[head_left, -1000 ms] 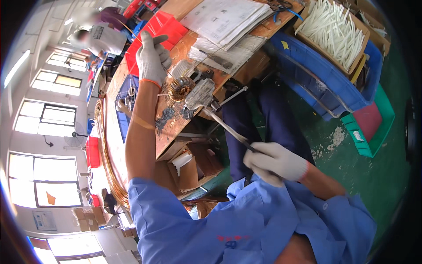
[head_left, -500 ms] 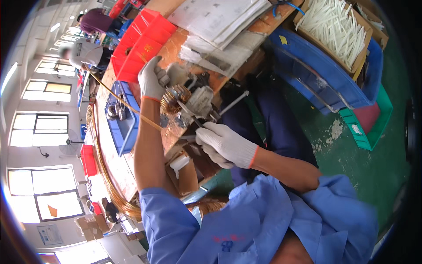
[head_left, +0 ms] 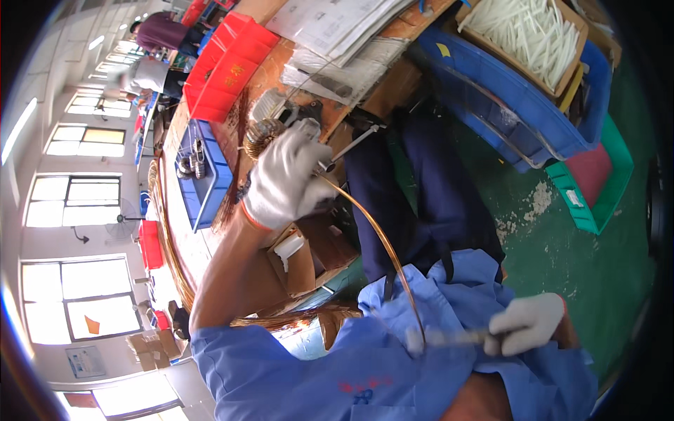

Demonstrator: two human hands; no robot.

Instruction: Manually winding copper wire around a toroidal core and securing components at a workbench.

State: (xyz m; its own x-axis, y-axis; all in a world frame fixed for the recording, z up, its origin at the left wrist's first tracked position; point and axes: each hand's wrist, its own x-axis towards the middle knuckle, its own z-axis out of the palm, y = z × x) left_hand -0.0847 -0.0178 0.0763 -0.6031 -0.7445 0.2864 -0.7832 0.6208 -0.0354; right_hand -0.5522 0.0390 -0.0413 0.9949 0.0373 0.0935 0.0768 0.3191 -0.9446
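My left hand (head_left: 284,175), in a white knit glove, is closed beside a ring-shaped copper winding (head_left: 262,137) on a metal fixture (head_left: 274,107). What its fingers grip is hidden. From just below that hand a strand of copper wire (head_left: 382,238) curves down across my lap to my chest. My right hand (head_left: 528,324), gloved too, is at the lower right, closed on the handle of a long, thin tool (head_left: 453,338). Motion smears the tool, whose far end meets the wire's lower end; whether it hooks the wire cannot be made out. A metal rod (head_left: 354,144) sticks out from the fixture.
Red bins (head_left: 228,67) and a blue tray (head_left: 203,175) with metal parts stand on the bench. Papers (head_left: 337,24) lie at its far end. At right are a blue crate (head_left: 505,105), a carton of white strips (head_left: 526,42) and a green bin (head_left: 597,210). People work far left.
My right hand has swung from the fixture down to the lower right with the tool. Copper wire now stretches toward it. My left hand has come down from above the winding to its near side.
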